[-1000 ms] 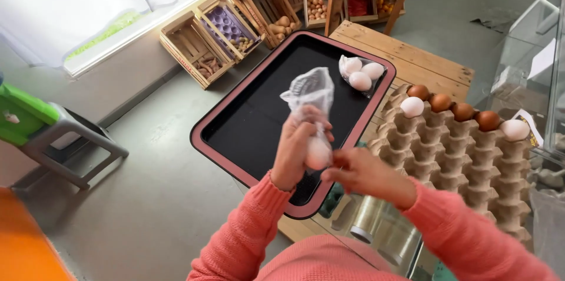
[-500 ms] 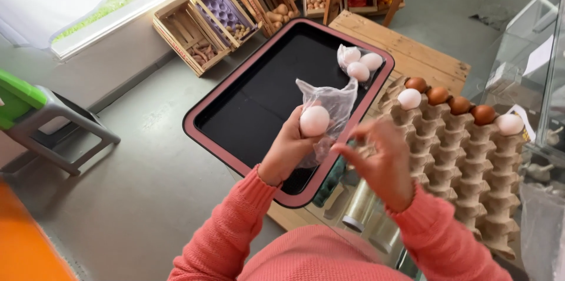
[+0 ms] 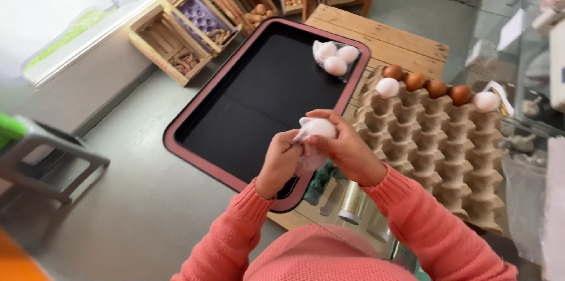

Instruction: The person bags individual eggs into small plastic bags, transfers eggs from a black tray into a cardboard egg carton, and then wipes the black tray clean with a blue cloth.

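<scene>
Both hands on one white egg [image 3: 318, 128] w/ thin clear plastic [image 3: 306, 157], above black tray [image 3: 235, 110] near edge.
L hand [image 3: 281, 160] pinches plastic shut; R hand [image 3: 347, 148] cups egg, prob. steadying it. Wrapped white eggs [image 3: 335, 58] at tray's far corner; pulp carton [image 3: 435, 140] just right, eggs along its far row only.

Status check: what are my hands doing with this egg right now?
Both hands, left hand and right hand, closed on one white egg in a clear bag, over the black tray. Egg carton beside it. Nothing in the way.
</scene>
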